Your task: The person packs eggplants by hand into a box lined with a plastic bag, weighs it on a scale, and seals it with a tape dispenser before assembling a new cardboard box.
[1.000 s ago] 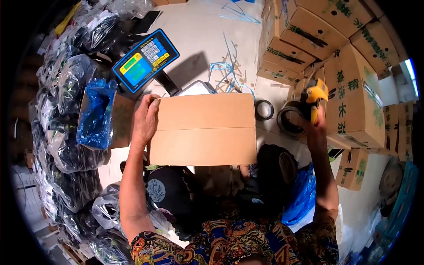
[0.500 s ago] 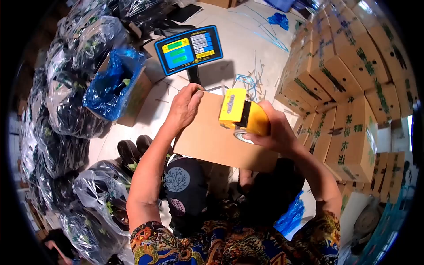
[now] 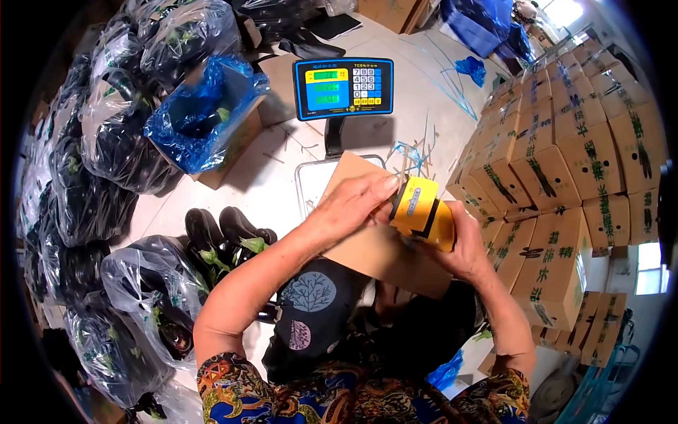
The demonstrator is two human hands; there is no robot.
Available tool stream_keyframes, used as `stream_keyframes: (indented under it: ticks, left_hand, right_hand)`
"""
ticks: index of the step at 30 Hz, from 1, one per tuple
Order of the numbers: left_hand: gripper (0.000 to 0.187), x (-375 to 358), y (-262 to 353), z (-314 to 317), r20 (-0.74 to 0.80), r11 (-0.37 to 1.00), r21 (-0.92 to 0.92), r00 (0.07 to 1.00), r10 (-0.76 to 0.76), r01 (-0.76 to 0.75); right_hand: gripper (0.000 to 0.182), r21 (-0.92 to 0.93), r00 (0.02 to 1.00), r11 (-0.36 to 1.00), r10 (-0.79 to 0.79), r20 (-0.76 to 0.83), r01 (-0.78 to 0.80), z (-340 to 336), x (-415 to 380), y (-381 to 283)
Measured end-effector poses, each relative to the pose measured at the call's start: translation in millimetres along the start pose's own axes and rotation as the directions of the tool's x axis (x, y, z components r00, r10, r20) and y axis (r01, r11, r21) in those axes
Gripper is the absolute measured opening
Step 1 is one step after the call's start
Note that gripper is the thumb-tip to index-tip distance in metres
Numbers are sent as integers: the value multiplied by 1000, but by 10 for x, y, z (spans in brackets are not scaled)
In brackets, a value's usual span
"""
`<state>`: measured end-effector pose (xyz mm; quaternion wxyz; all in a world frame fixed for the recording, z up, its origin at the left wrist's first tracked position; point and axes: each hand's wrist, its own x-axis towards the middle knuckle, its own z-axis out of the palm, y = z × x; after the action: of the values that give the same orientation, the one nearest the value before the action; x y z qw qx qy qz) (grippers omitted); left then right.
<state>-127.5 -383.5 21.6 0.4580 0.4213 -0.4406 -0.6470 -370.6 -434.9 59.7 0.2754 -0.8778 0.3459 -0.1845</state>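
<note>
My right hand (image 3: 467, 244) is wrapped round a yellow tape dispenser (image 3: 422, 210), held above a brown cardboard sheet or box panel (image 3: 417, 272). My left hand (image 3: 357, 205) reaches over the cardboard to the dispenser's front end, its fingers closed together there; whatever they pinch is hidden. Slanting across in front of my knees, the cardboard partly covers the scale platform (image 3: 302, 185). Behind it stands the scale's display (image 3: 344, 89) with lit green readouts.
Left of me are an open carton (image 3: 239, 145) lined with blue plastic, loose eggplants (image 3: 205, 230) and clear bags of eggplants (image 3: 152, 283). Stacked printed cartons (image 3: 544, 148) rise on the right. Straps and scraps (image 3: 417, 152) litter the floor beyond the cardboard.
My left hand has left the cardboard's far left corner and come to the dispenser's front end. The dispenser has turned and lowered slightly. The view has shifted, showing more of the scale.
</note>
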Motion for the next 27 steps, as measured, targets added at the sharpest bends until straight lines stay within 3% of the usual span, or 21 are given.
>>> stream_keyframes:
  ticks: [1,4,6,7,8,10,12,15,18,19,20,21,22,23,25,26,27]
  left_hand:
    - [47,46,-55,71,3,963,-258,997,-76,74]
    - [37,261,-138,117,-46,941,-339,999,10,-25]
    - [19,391,-110,39,-130,834,-547,991,0,-72]
    - [18,451,-96,1,-93,825,-554,993,77,-115]
    - [17,499,-70,-48,-56,813,-561,987,154,-158]
    - [20,571,75,-98,-53,803,-574,986,161,-162]
    - [25,502,276,7,-141,847,-528,990,-15,-63]
    - [29,541,110,-22,56,955,-296,998,-5,22]
    - [18,560,132,-48,-92,974,-213,994,65,-83]
    - [20,642,193,-74,-303,987,-74,946,112,-140]
    - [35,761,162,-251,-332,967,140,910,247,-212]
    - [44,965,60,-436,-379,754,595,729,570,-280]
    - [53,1025,79,-490,-238,371,911,506,829,-179]
    - [58,967,16,-515,-264,485,845,615,743,-224]
    - [67,609,301,-330,-242,690,674,803,544,-265]
    - [61,447,367,-187,-207,859,442,902,378,-258]
    - [54,304,335,-65,-173,952,271,966,193,-141]
  right_hand:
    - [69,-15,1000,1000,1,1,-1,-6,0,7]
    - [55,-30,999,999,-19,-45,17,10,17,-30]
    - [54,78,993,990,115,28,-117,21,16,-19]
    - [54,128,982,975,175,73,-183,24,19,-11]
    - [55,100,988,984,145,56,-150,26,14,-12]
    - [56,42,996,995,84,18,-85,38,-10,1]
    - [57,52,996,995,85,15,-86,50,-27,47]
    - [60,4,997,997,71,9,-71,91,-84,124]
    - [65,-17,1000,1000,27,8,-27,56,-92,186]
    - [66,-22,1000,1000,21,4,-21,51,-93,172]
    - [67,-24,1000,1000,16,3,-16,52,-103,150]
    - [67,-1,997,997,80,4,-80,45,-116,122]
    - [67,23,990,989,143,11,-143,32,-132,86]
    - [67,45,979,978,203,24,-204,22,-138,63]
    - [67,69,986,984,166,-15,-165,15,-128,64]
    - [67,80,988,986,151,-32,-148,19,-139,77]
    - [73,114,980,974,200,-16,-197,46,-154,119]
